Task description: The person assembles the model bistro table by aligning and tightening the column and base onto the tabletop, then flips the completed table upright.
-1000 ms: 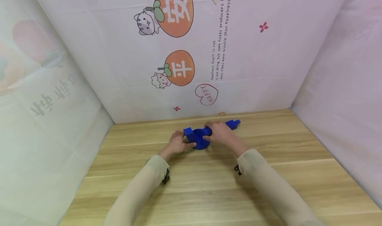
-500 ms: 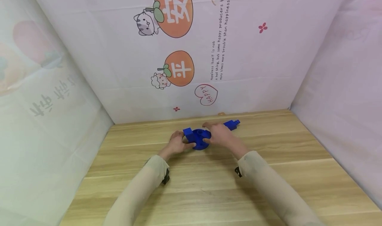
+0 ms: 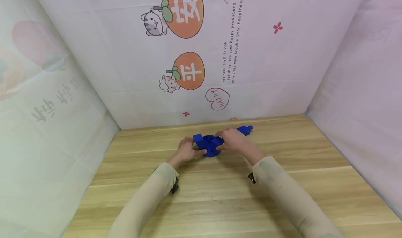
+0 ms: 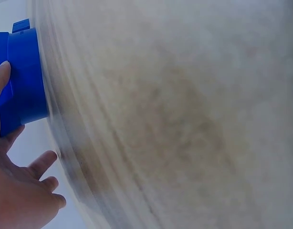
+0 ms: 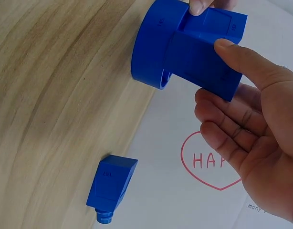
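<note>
A round blue plastic base (image 3: 212, 153) stands on the table near the back wall, with an angular blue block (image 3: 198, 139) rising at its left side. My left hand (image 3: 186, 152) grips the base and that block from the left, thumb in front. From the right, my right hand (image 3: 235, 140) pinches another blue block (image 5: 204, 64) seated against the round base; its thumb lies on one face and its fingers curl behind. In the left wrist view only a side of the blue piece (image 4: 28, 76) shows. The right hand partly hides the join in the head view.
Behind the right hand lies a loose blue block (image 5: 113, 181) with a stepped round peg at one end. The wooden table (image 3: 201, 203) meets a printed cloth wall (image 3: 141, 105) just beyond the pieces. Cloth also hangs at both sides.
The right hand's fingers came off the middle of the base, uncovering its central hole, then shifted slightly right onto the right-hand block. The left hand and base stayed in place.
</note>
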`<act>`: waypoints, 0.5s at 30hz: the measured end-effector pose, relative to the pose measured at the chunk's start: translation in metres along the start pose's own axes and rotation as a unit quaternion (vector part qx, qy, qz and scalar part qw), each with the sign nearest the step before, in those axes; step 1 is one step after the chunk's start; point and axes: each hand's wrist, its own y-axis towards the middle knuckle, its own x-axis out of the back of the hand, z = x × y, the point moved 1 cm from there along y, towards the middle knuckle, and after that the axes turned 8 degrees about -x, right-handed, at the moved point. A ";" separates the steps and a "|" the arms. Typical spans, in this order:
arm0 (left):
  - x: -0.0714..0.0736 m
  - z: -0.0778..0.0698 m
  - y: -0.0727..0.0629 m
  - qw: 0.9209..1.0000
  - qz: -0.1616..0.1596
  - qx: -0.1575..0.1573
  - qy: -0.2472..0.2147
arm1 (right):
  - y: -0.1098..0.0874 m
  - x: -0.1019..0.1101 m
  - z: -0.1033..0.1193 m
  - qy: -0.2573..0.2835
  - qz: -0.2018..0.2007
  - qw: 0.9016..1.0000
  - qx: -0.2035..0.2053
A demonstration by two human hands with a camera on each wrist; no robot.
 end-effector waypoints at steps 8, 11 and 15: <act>0.002 -0.005 0.000 1.000 -0.006 0.001 -0.005 | 0.001 0.001 -0.001 0.003 -0.005 1.000 0.002; 0.001 -0.003 0.000 1.000 -0.008 -0.006 -0.014 | 0.000 -0.003 -0.002 0.017 0.004 1.000 -0.010; -0.002 0.000 0.001 0.999 -0.016 -0.025 -0.031 | 0.000 -0.009 -0.007 0.034 0.007 0.999 -0.025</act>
